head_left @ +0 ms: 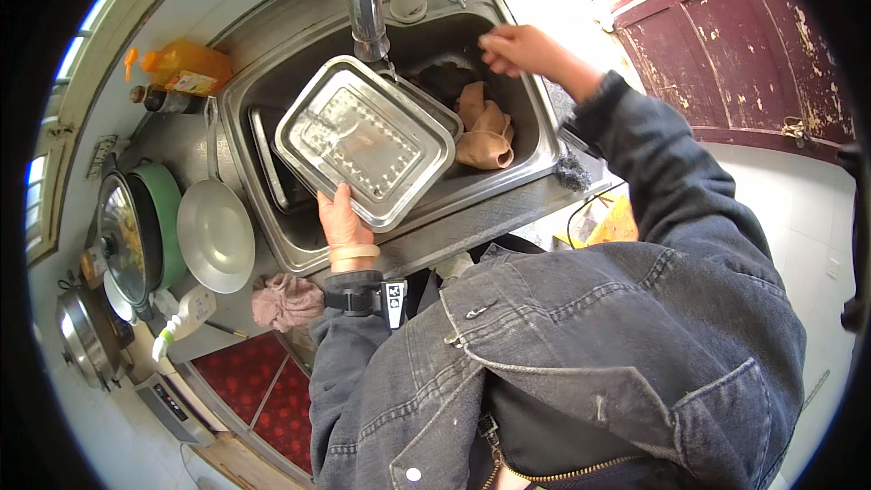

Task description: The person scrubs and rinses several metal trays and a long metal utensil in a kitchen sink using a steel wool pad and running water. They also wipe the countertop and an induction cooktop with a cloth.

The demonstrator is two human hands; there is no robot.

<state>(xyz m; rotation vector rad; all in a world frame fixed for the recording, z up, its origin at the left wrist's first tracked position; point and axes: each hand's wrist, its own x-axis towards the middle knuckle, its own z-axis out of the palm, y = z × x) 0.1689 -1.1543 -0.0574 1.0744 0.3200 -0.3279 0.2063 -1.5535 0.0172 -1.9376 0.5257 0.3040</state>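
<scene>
My left hand (343, 218) grips the near edge of a rectangular stainless steel tray (364, 143), tilted over the sink (269, 255). Another metal rim shows behind this tray. The chrome faucet (367, 7) stands over the tray's far edge, with a little water at its spout. My right hand (507, 51) is raised over the sink's right side with curled fingers; whether it holds anything small cannot be told. Below it, a tan cloth (486, 129) lies in the basin beside something dark. Another metal tray (269, 160) leans at the basin's left side.
Left of the sink are a frying pan (216, 235), a green pan (163, 218) with a glass-lidded pan, an orange bottle (187, 68) and a dark bottle (170, 101). A pink cloth (289, 303) lies near my left wrist. A steel scourer (573, 171) sits at the right edge.
</scene>
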